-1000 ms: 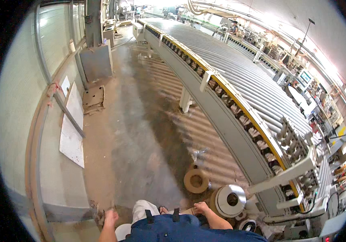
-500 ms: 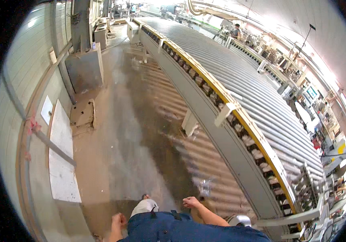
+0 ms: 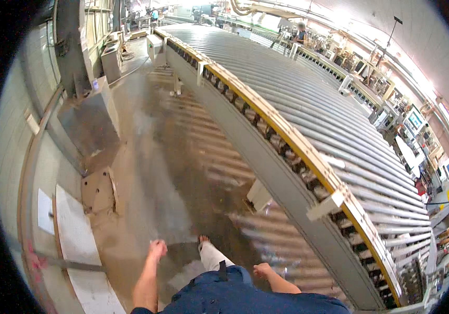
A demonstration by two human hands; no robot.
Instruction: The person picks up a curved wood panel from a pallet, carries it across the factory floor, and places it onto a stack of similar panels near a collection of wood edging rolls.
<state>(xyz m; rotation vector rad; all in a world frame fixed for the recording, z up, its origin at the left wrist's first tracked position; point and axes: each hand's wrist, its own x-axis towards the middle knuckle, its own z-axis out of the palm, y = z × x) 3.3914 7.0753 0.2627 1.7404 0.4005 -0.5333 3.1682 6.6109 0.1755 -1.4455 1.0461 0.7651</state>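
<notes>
My left hand is out in front of me above the dusty floor, its fingers loosely curled with nothing seen in them. Closer to my body, my right hand is closed in a loose fist, also with nothing visible in it. It is on the side of the long roller conveyor but apart from it. Neither hand touches anything. Below them, one leg in light trousers is stepping forward.
The conveyor's grey side beam with a yellow rail runs along my right, on a white support leg. At left are a wall with white panels, a metal box and a floor plate. Another person is beyond the conveyor.
I have walked forward, so the box, floor plate and conveyor leg appear nearer. My left hand has swung forward and up; a different leg placement shows below.
</notes>
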